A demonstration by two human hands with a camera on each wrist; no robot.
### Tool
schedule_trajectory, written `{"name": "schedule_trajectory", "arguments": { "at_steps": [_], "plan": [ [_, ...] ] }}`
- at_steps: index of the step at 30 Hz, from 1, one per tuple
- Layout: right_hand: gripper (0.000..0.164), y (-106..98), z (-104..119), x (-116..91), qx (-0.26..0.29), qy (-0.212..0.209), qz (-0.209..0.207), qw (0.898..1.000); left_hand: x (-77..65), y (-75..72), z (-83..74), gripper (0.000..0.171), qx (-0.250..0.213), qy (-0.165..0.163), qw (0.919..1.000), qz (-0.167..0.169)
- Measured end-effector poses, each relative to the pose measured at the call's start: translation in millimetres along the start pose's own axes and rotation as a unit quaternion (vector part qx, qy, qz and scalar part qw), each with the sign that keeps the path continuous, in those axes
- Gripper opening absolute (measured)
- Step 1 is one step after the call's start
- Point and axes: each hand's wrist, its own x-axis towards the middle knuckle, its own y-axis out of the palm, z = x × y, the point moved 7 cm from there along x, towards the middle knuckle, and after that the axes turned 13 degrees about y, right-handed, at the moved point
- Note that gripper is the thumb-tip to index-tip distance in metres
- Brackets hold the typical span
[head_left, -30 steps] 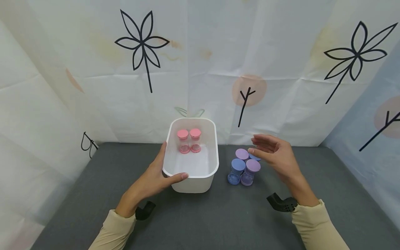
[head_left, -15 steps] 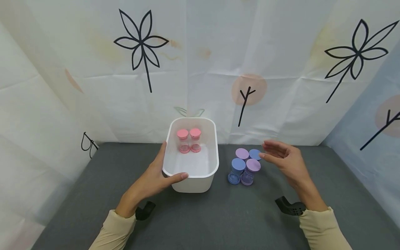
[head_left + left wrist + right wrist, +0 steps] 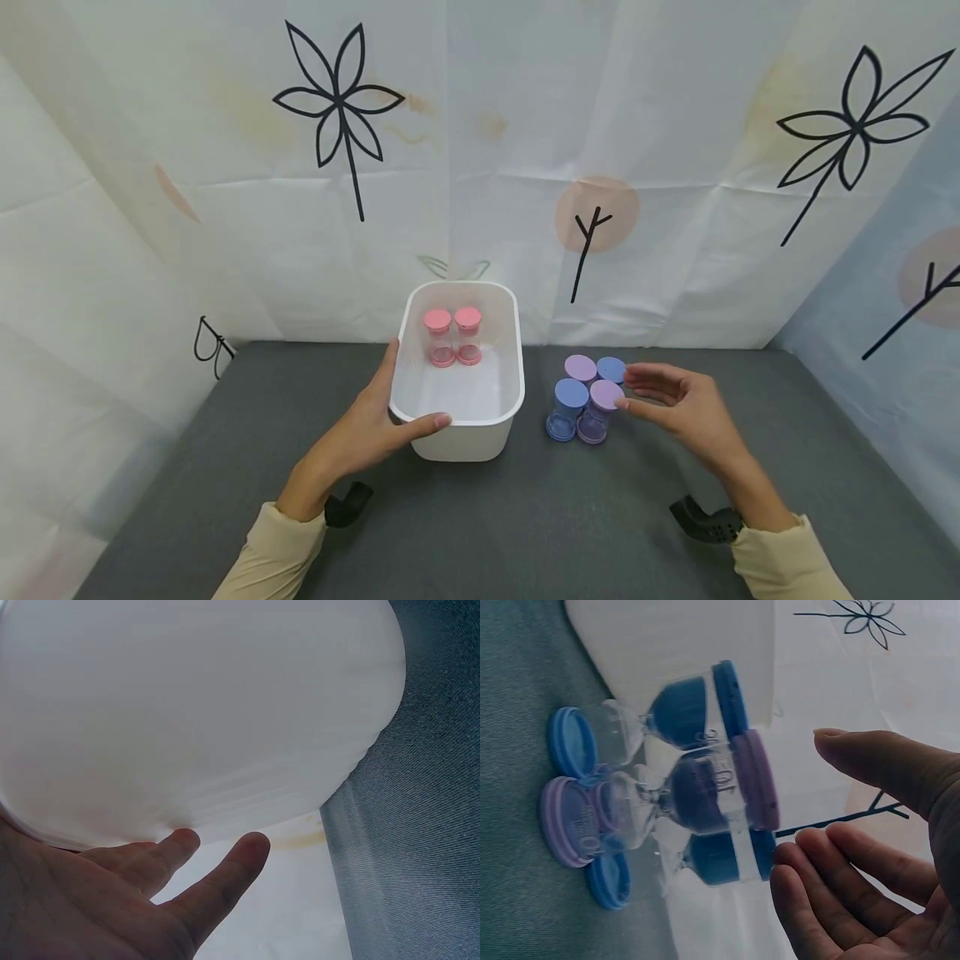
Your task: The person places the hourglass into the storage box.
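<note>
By R hand (image 3: 678, 408), thumb and fingers are held apart, near the front purple hourglass (image 3: 599, 411); if it is touched, cannot be told. By L hand (image 3: 367, 429), w/ fingers straight and wide from the thumb, the white bin (image 3: 459, 443) is touched at outer wall & rim. Inside, toward its far end, 2 pink hourglasses (image 3: 440, 337) are stood upright. On the grey tbl (image 3: 525, 517), front blue hourglass (image 3: 566, 410), rear purple hourglass (image 3: 581, 368) & rear blue hourglass (image 3: 611, 369) are grouped w/ the front purple.

A dark grey surface (image 3: 517, 533) spans the lower frame. Behind it hangs creased pale cloth (image 3: 487, 192), printed with black leafy stems (image 3: 339, 101) at upper left and upper right; a peach disc (image 3: 611, 200) sits right of centre.
</note>
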Motion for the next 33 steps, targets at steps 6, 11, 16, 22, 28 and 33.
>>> {"name": "schedule_trajectory", "arguments": {
  "at_steps": [6, 11, 16, 22, 28, 33],
  "plan": [
    [0.055, 5, -6, -3, -0.029, 0.015, -0.006, 0.999, 0.1, 0.0, -0.8, 0.115, -0.006, 0.0, 1.0, 0.001],
    [0.055, 8, -8, -3, -0.023, 0.016, -0.007, 1.0, 0.8, 0.1, -1.5, 0.115, -0.009, 0.001, 1.0, 0.002],
    [0.056, 10, -9, -2, -0.04, 0.015, -0.028, 0.999, 1.2, -0.2, -2.1, 0.114, -0.009, 0.004, 0.9999, 0.002],
    [0.056, 14, -10, -2, -0.065, 0.008, -0.049, 0.997, 0.6, -0.4, -0.9, 0.114, -0.008, 0.001, 1.0, 0.002],
    [0.053, 17, -9, -1, -0.085, -0.002, -0.063, 0.994, 0.7, -0.5, 0.3, 0.114, -0.009, -0.002, 1.0, 0.001],
    [0.052, 19, -9, 0, -0.094, -0.002, -0.065, 0.994, 1.1, -0.9, -0.8, 0.113, -0.01, -0.001, 0.9999, 0.001]
  ]
}}
